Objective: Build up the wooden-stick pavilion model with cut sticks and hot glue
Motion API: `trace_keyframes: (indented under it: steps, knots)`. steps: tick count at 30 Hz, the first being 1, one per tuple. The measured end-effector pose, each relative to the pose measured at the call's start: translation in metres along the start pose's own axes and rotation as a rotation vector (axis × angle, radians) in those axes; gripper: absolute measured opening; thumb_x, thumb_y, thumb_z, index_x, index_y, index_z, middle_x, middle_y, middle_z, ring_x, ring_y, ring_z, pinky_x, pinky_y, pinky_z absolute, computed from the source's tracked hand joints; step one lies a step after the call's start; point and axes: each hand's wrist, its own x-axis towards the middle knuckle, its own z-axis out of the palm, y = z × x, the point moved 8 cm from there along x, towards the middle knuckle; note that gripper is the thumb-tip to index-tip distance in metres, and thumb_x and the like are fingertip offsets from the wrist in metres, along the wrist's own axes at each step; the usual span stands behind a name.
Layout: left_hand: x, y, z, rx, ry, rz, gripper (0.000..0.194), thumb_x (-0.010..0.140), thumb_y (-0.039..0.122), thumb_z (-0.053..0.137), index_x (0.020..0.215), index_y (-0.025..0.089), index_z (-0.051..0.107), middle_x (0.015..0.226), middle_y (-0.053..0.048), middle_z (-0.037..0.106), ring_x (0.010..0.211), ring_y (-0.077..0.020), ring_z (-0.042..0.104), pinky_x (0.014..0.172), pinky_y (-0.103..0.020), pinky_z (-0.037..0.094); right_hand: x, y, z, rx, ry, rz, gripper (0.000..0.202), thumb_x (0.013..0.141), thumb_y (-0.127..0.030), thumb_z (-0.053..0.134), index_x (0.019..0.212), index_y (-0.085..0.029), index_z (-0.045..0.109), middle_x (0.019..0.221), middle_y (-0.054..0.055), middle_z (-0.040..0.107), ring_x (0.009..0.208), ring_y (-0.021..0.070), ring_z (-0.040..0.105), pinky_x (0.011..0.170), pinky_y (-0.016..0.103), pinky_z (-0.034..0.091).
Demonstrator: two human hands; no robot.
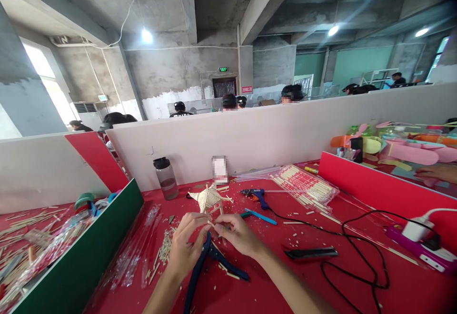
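My left hand (188,241) and my right hand (238,236) meet at the fingertips over the table. Both are closed in a pinch on a small pale piece of wooden stick (211,223), mostly covered by the fingers. Just beyond them stands a small pavilion model (208,197) made of pale sticks, with a ribbed, pointed roof and thin posts. Below my hands lies a pair of dark blue-handled cutters (202,262), its head partly hidden by my fingers. Cut stick bits (164,247) are heaped beside my left hand.
A blue glue gun (257,195) lies behind my right hand, near a blue tool (262,217) and a black utility knife (310,253). Bagged sticks (307,184), a bottle (166,180) and a phone (220,169) are farther back. A black cord runs to a power strip (421,248).
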Motion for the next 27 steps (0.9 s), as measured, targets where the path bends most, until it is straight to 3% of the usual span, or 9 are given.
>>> trace_keyframes:
  steps: [4,8,12,15,22,27]
  knots:
    - [-0.004,0.001,0.002,-0.025,0.041,-0.022,0.018,0.095,0.031,0.058,0.105,0.024,0.071,0.095,-0.005,0.074,0.088,-0.0202,0.069,0.081,-0.031,0.055,-0.002,-0.002,0.007,0.059,-0.058,0.022,0.053,0.089,-0.065,0.060,0.095,-0.015,0.075,0.083,0.006,0.071,0.077,0.0197,0.065,0.070,0.028,0.052]
    - [-0.006,0.004,0.005,-0.037,0.058,-0.017,0.019,0.094,0.029,0.059,0.109,0.023,0.071,0.095,-0.004,0.075,0.085,-0.0189,0.070,0.078,-0.027,0.055,-0.005,-0.002,0.009,0.037,-0.087,0.020,0.050,0.090,-0.064,0.058,0.092,-0.016,0.074,0.079,0.003,0.067,0.068,0.0151,0.061,0.064,0.025,0.049]
    - [-0.005,0.007,0.010,-0.079,-0.013,-0.005,0.028,0.097,0.030,0.054,0.120,0.024,0.069,0.096,-0.005,0.075,0.085,-0.0187,0.071,0.078,-0.028,0.056,-0.006,0.002,0.013,0.018,-0.158,0.037,0.047,0.094,-0.061,0.056,0.089,-0.017,0.073,0.075,0.002,0.066,0.062,0.0128,0.057,0.059,0.023,0.046]
    - [-0.003,0.007,0.007,-0.085,-0.025,-0.036,0.027,0.097,0.033,0.053,0.113,0.022,0.073,0.095,-0.006,0.076,0.083,-0.0191,0.071,0.079,-0.028,0.056,-0.006,0.005,0.016,0.055,-0.185,0.052,0.047,0.093,-0.061,0.057,0.090,-0.017,0.073,0.073,0.003,0.068,0.061,0.0133,0.059,0.057,0.023,0.045]
    - [0.001,-0.012,0.001,-0.160,-0.015,-0.221,0.027,0.095,0.043,0.056,0.098,0.021,0.070,0.096,-0.007,0.078,0.088,-0.0218,0.074,0.083,-0.030,0.057,-0.006,0.012,0.006,0.030,-0.117,0.082,0.046,0.090,-0.061,0.061,0.089,-0.016,0.072,0.072,0.003,0.070,0.059,0.0140,0.061,0.056,0.023,0.044]
    - [0.002,-0.017,0.001,-0.179,-0.095,-0.211,0.029,0.096,0.044,0.054,0.089,0.020,0.068,0.087,-0.006,0.077,0.081,-0.0199,0.072,0.076,-0.028,0.056,-0.008,0.005,0.005,0.000,-0.152,0.097,0.046,0.090,-0.060,0.061,0.087,-0.015,0.072,0.071,0.003,0.070,0.058,0.0136,0.060,0.058,0.024,0.045]
